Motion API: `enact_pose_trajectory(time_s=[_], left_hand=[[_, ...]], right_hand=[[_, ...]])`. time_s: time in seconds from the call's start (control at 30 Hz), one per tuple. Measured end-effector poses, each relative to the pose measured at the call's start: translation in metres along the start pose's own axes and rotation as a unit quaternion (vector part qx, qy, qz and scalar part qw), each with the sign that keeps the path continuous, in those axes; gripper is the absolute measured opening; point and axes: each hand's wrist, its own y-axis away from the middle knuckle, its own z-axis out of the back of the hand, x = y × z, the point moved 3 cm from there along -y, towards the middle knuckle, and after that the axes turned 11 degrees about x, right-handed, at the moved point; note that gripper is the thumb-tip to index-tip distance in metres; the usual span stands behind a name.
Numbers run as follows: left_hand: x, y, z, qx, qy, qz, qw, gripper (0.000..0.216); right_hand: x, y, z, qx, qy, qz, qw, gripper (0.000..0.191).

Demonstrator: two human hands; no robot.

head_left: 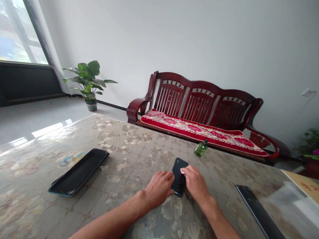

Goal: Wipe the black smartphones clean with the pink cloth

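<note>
A dark smartphone [179, 166] lies back side up on the table, its camera lenses at the end nearer me. My left hand [160, 186] grips the phone along its left edge, the thumb by the camera end. My right hand [195, 181] is closed over the phone's right side, pinching a small whitish wipe [182, 171] against the back. Most of the wipe is hidden by the fingers, so its material is unclear. Beyond the right hand stands a small green bottle [200, 148] with a black top.
A black tray [81, 172] lies to the left, beside several coloured rubber bands [68, 160]. On the right are a long dark flat object [258, 209] and a yellowish box [302, 184]. Past the patterned table [129, 156] stand a wooden bench [199, 103] and a potted plant [91, 83].
</note>
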Motion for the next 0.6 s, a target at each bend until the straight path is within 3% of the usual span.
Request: enact_pose_trajectory(time_s=[0.3,0.6], left_hand=[[0.000,0.001,0.000,0.006,0.007,0.003,1.000,0.032],[0.000,0.001,0.003,0.006,0.005,0.002,1.000,0.028]], right_hand=[[-0.009,-0.034,0.005,-0.012,0.026,-0.056,0.998,0.032],[0.012,-0.011,-0.002,-0.006,0.002,0.011,1.000,0.030]])
